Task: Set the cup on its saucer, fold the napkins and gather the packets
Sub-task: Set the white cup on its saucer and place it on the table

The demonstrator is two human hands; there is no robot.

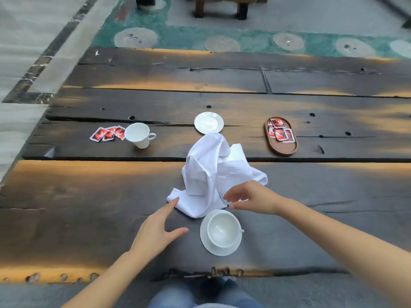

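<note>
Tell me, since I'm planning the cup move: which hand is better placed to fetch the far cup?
Probably the left hand: the far cup stands on its side, left of the empty saucer. The right hand hovers by the napkins.

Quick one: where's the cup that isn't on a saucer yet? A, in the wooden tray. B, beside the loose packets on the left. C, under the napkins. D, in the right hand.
B: the bare cup sits right beside the loose packets at the far left, while the other cup is already on its saucer.
</note>
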